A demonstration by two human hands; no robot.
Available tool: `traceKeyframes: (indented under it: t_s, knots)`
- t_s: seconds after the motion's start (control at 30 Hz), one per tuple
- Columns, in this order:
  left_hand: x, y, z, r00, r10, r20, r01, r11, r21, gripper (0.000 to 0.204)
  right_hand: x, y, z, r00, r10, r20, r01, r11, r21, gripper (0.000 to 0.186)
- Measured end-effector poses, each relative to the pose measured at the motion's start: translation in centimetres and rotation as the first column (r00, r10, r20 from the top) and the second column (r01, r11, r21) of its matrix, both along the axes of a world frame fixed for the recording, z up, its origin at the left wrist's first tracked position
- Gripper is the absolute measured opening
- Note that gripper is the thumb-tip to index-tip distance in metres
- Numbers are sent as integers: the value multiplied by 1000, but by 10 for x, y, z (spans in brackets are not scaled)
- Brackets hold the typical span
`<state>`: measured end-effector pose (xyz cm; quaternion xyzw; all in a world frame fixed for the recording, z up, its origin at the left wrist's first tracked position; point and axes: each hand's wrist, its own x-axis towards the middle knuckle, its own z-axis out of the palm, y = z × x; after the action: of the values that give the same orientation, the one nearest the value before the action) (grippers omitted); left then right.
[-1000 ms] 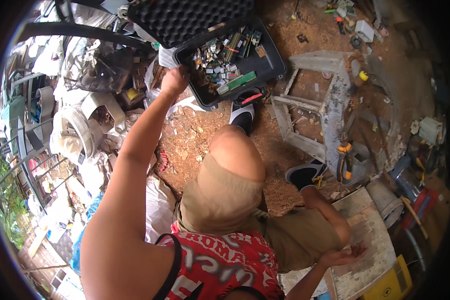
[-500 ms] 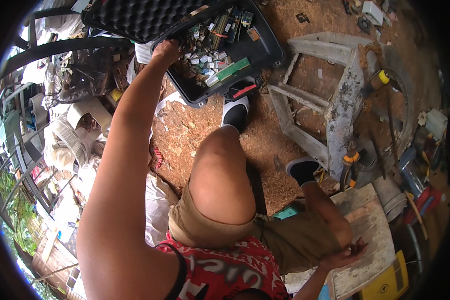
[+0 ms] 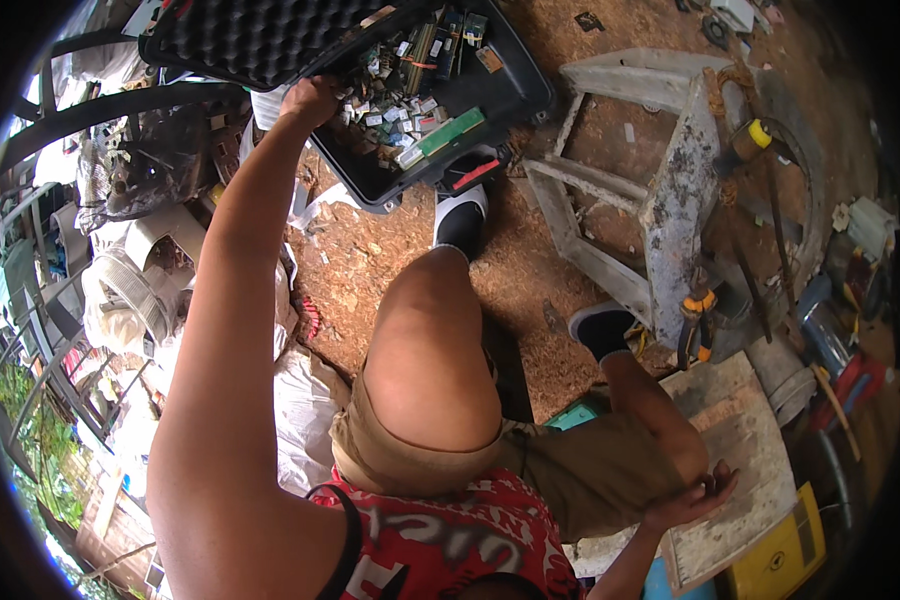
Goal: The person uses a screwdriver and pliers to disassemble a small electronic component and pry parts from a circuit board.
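My left hand [image 3: 308, 100] is stretched out to the black hard case [image 3: 523, 85], its fingers closed on the case's left rim near the hinge side. The raised lid [image 3: 232, 38] has egg-crate foam. Inside lie a heap of small electronic pieces [image 3: 395, 118], a green strip [image 3: 453, 131] and banded dark boards [image 3: 430, 55]. My right hand [image 3: 687, 500] is palm up beside my bent right knee, above a stained board [image 3: 740, 425], its fingers apart and slightly curled, holding nothing.
A weathered frame [image 3: 670, 200] stands at the right, with tools with yellow-black handles [image 3: 695, 325] on it. Scrap and plastic [image 3: 120, 280] pile up at the left, beside a white sack [image 3: 305, 410]. A yellow case [image 3: 775, 550] lies at the lower right; wood shavings [image 3: 345, 280] cover the floor.
The case and my left hand on it have shifted up and left in the picture, and so has much of the scene. My left knee shows more bare skin. My right hand stays low at the right.
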<state>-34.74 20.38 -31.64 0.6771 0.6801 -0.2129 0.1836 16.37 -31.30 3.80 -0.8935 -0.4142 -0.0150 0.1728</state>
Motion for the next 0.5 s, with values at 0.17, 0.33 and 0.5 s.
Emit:
traceKeyframes:
  t_s: [0.17,0.33,0.5]
  knots:
    - [43,-20,28,1000,12,-23,-11,1000,18,38,-3,-1,0,1000,-11,9,12,1000,-18,70]
    - [20,-28,-5,998,9,66,-23,975,219,36,-2,2,1,1000,1,-9,-1,1000,-27,69]
    - [27,-19,-1,995,100,15,-101,984,150,38,-4,4,1,1000,-7,-18,6,1000,-27,68]
